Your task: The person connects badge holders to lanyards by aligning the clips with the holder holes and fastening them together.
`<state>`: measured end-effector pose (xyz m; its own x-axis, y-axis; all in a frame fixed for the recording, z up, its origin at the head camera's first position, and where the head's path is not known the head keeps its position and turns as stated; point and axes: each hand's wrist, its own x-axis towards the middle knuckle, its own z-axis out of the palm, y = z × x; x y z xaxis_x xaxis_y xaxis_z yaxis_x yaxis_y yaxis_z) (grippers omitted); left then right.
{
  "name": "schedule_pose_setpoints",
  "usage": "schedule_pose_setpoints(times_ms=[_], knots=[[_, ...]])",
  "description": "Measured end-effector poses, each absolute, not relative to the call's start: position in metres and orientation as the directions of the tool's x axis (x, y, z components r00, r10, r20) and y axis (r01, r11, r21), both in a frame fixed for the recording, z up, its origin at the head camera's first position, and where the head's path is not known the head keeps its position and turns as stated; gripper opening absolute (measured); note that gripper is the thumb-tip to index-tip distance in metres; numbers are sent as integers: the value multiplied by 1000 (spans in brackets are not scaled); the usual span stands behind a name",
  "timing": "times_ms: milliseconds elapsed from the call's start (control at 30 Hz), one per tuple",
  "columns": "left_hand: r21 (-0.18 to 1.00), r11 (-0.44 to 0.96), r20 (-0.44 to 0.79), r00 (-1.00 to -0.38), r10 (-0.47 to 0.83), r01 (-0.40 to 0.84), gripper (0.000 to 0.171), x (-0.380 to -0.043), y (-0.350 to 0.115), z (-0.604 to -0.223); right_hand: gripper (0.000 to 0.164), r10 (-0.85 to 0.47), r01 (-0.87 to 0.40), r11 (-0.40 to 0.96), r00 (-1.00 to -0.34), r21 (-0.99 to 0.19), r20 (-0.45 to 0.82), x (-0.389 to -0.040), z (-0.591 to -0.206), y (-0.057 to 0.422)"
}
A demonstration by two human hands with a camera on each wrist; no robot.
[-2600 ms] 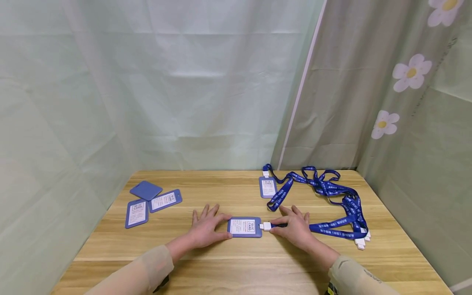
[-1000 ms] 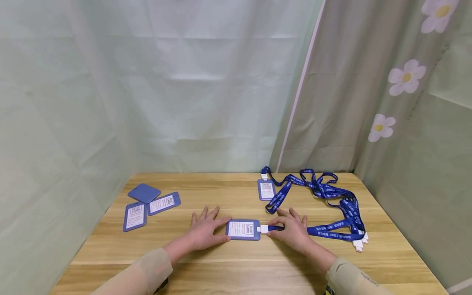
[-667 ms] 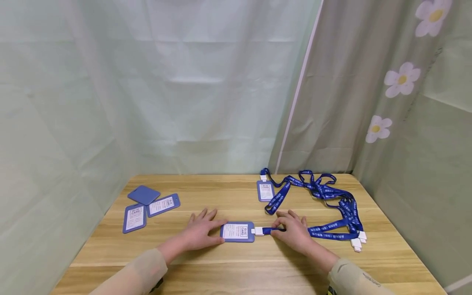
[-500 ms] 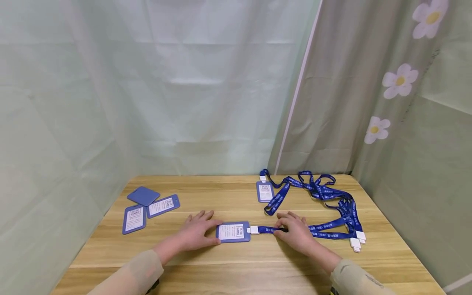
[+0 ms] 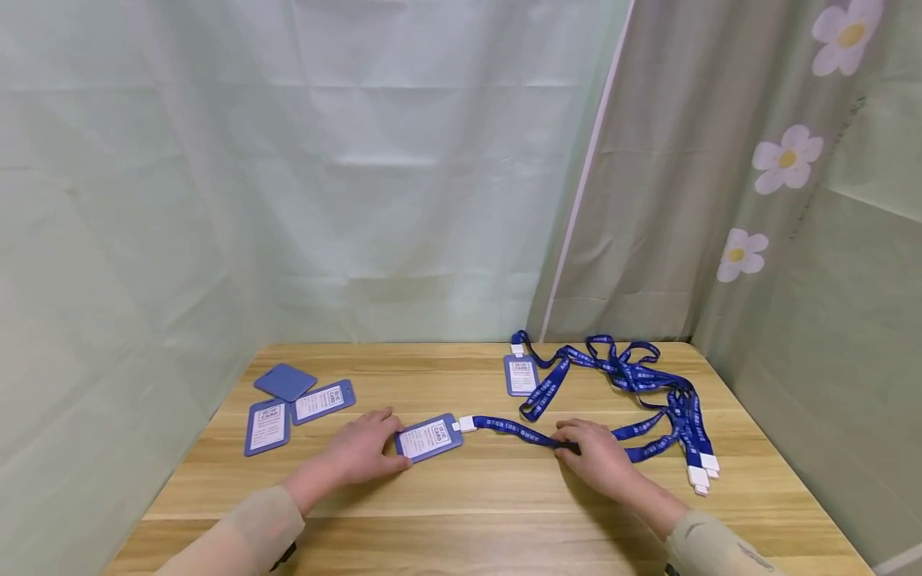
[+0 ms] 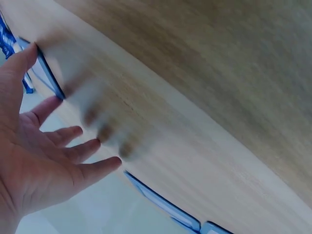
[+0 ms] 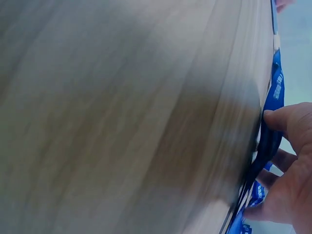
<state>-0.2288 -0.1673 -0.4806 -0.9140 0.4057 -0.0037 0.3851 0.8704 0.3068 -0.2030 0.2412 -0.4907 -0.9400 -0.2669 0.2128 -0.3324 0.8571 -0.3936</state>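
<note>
A blue badge holder [image 5: 428, 438] with a white card lies slightly tilted on the table, its white clip [image 5: 467, 424] joined to a blue lanyard [image 5: 515, 430]. My left hand [image 5: 362, 450] grips the holder's left end by its edges, between thumb and index finger; the other fingers are spread in the left wrist view. To the right, my right hand [image 5: 596, 458] pinches the lanyard strap. In the right wrist view the strap [image 7: 274, 92] passes beneath the thumb. Part of the strap is hidden behind that hand.
Three more blue badge holders [image 5: 266, 426] lie together at the left of the wooden table [image 5: 446, 528]. Another holder [image 5: 520, 376] on a lanyard is at the back. Tangled lanyards [image 5: 648, 376] with white clips [image 5: 699, 478] lie at the right. Curtains [image 5: 432, 200] stand behind.
The badge holder has moved left with my left hand and turned a little. More strap now shows between clip and right hand, which has shifted right along it.
</note>
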Motion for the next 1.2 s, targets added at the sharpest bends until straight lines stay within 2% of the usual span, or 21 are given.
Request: schedule_pose_setpoints(times_ms=[200, 400, 633, 767, 1000, 1100, 1200], knots=[[262, 911, 14, -945, 325, 318, 59, -232, -165, -484, 28, -239, -298, 902, -947, -314, 213, -197, -490, 247], [198, 945, 41, -966, 256, 259, 84, -238, -150, -492, 32, -304, -339, 907, -938, -250, 169, -190, -495, 237], [221, 946, 64, -972, 227, 235, 89, -235, -141, -496, 43, -381, -406, 873, -913, -270, 144, -185, -493, 233], [278, 901, 79, -942, 325, 334, 83, -231, -151, -494, 46, -407, -436, 852, -900, -288, 157, -174, -484, 251], [218, 772, 38, -795, 605, 597, 64, -225, -173, -488, 51, -475, -485, 840, -874, -243, 104, -151, -467, 291], [215, 757, 10, -776, 631, 617, 63, -223, -176, -487, 56, -482, -471, 845, -876, -252, 22, -145, -464, 300], [211, 769, -8, -785, 619, 604, 63, -221, -175, -489, 61, -478, -446, 851, -877, -278, -57, -141, -467, 301]])
